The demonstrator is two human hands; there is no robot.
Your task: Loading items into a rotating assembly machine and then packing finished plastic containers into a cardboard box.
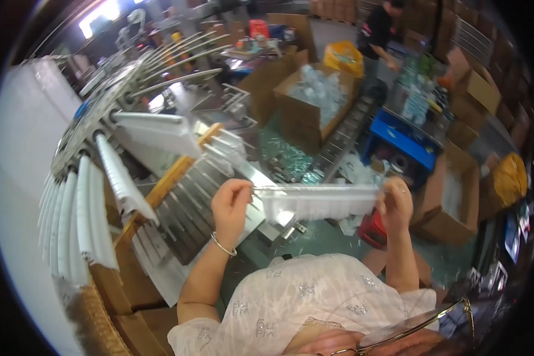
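Observation:
Between my two hands stretches a long bundle of clear plastic film along a thin, straight rod-like edge. My left hand, wearing a bangle, pinches the left end of it. The right end is gripped by my right hand, its fingers closed and partly blurred. The film hangs down from the upper edge, level in front of my body. Close beyond my left hand is a metal rack of parallel bars with a yellow bar across it.
A machine with radiating arms stands on the left, white film rolls hanging from several. Ahead is a cardboard box of clear plastic. Right of it are a conveyor, a blue machine and a person. A red stool sits below my right hand.

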